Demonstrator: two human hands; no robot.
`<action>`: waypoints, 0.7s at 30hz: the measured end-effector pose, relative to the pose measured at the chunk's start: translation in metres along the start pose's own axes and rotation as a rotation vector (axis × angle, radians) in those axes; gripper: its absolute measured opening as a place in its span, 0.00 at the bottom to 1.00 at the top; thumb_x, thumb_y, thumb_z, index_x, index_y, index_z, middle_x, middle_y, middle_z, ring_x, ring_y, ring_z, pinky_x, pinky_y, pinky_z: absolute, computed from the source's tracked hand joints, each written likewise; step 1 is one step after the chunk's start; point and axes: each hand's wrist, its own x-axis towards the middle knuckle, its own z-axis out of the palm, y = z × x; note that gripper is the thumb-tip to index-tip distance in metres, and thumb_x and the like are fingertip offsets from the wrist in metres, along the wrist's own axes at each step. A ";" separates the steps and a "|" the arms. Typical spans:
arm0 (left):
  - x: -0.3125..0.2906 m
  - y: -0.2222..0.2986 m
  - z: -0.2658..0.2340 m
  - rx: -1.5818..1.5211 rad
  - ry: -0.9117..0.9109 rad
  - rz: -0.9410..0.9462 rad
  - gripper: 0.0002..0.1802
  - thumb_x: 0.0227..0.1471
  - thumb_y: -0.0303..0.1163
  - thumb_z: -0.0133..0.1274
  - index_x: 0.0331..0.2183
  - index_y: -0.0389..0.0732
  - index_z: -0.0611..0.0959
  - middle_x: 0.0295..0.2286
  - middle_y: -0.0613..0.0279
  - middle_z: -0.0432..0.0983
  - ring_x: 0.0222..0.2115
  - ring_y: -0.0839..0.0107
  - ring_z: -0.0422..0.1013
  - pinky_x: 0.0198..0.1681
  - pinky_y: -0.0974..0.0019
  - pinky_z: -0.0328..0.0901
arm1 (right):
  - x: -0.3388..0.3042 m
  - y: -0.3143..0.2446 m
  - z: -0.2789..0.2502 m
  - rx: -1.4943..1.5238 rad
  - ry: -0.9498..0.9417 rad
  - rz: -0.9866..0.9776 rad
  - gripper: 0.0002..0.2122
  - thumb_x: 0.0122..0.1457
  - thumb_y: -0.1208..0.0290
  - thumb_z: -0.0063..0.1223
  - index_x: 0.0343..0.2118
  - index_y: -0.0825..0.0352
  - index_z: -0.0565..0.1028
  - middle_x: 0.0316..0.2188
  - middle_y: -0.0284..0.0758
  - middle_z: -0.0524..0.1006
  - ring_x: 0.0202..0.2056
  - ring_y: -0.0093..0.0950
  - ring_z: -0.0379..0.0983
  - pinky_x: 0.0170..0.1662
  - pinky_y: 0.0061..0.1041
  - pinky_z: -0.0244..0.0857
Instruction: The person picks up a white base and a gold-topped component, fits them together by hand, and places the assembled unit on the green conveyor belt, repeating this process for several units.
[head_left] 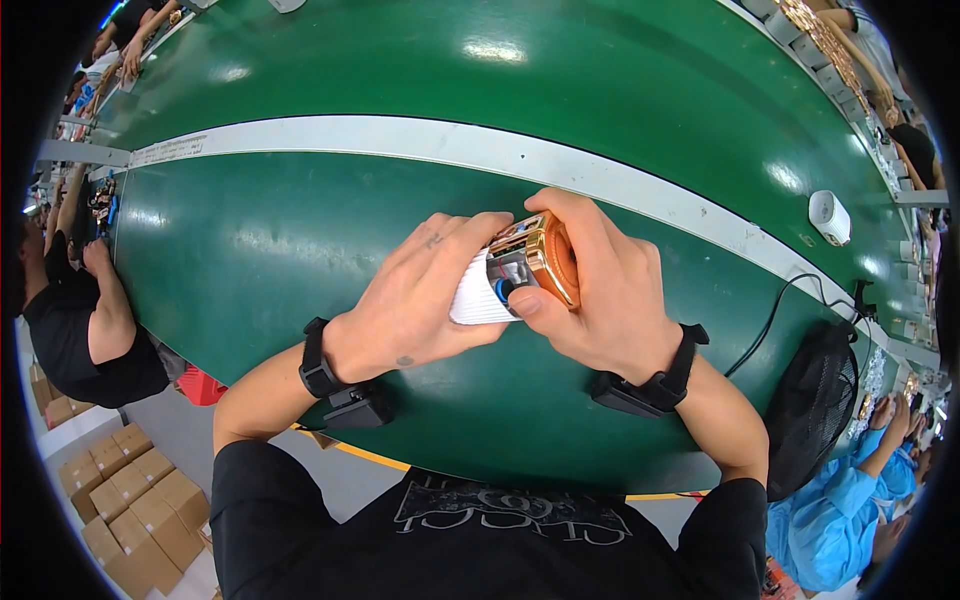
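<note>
Over the green worktop [270, 220] I hold a small device between both hands. My left hand [420, 285] is closed around its white ribbed housing [477, 298]. Closed on the orange and gold cap [556, 262] at the other end is my right hand [625, 285], its thumb pressing near the lower edge. Between housing and cap, a dark see-through section [508, 270] shows inner parts and a bit of blue. The device tilts with its cap toward the right. My fingers hide its far side and underside.
Beyond a white rail [430, 133] runs a green belt [600, 70], with a white housing [829, 218] at its right. A black mesh bag [815, 410] and a black cable [765, 325] lie at the right. Cardboard boxes [150, 500] stand lower left. People sit on both sides.
</note>
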 end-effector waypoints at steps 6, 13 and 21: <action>-0.003 -0.002 -0.002 -0.009 -0.030 0.003 0.45 0.37 0.29 0.69 0.56 0.34 0.67 0.44 0.48 0.75 0.41 0.49 0.72 0.46 0.53 0.68 | 0.001 -0.003 -0.003 -0.076 -0.046 0.011 0.33 0.57 0.38 0.54 0.50 0.67 0.70 0.33 0.41 0.79 0.29 0.38 0.79 0.32 0.32 0.73; -0.003 -0.005 -0.001 0.048 0.011 0.047 0.43 0.37 0.30 0.70 0.55 0.33 0.68 0.44 0.48 0.75 0.41 0.49 0.72 0.45 0.52 0.68 | -0.001 -0.003 0.002 -0.099 -0.036 0.004 0.34 0.57 0.38 0.55 0.52 0.68 0.69 0.33 0.41 0.79 0.28 0.39 0.79 0.31 0.32 0.73; -0.008 0.002 -0.001 -0.072 -0.007 -0.034 0.40 0.38 0.32 0.71 0.52 0.34 0.69 0.42 0.48 0.76 0.37 0.49 0.73 0.42 0.53 0.69 | -0.002 -0.008 0.003 0.188 -0.095 0.177 0.34 0.60 0.38 0.51 0.53 0.68 0.66 0.32 0.40 0.78 0.30 0.35 0.78 0.34 0.29 0.71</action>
